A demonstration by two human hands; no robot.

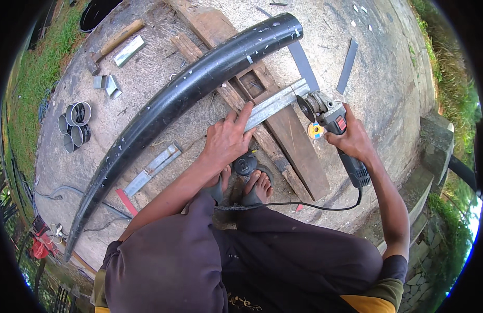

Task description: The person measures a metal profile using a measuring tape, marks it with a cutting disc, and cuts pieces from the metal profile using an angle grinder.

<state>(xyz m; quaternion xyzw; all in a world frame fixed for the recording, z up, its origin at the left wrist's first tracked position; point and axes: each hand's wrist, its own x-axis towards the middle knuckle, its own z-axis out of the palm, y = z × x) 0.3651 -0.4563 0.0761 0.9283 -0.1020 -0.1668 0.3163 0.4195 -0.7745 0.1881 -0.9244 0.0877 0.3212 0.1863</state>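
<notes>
My right hand is wrapped round the body of a black and grey angle grinder. Its dark cutting disc stands upright beside the far end of a silvery metal bar. Whether the disc touches the metal or spins, I cannot tell. My left hand grips the near end of that bar, fingers on top and thumb along its near side. Under the bar lie a wide wooden plank and a narrower wooden strip. A long, curved black pipe crosses beyond my left hand.
A hammer, metal offcuts, and several short pipe rings lie at left. Another metal bar rests near my left forearm. The grinder's cable runs past my feet. A yellow-labelled disc lies below the grinder.
</notes>
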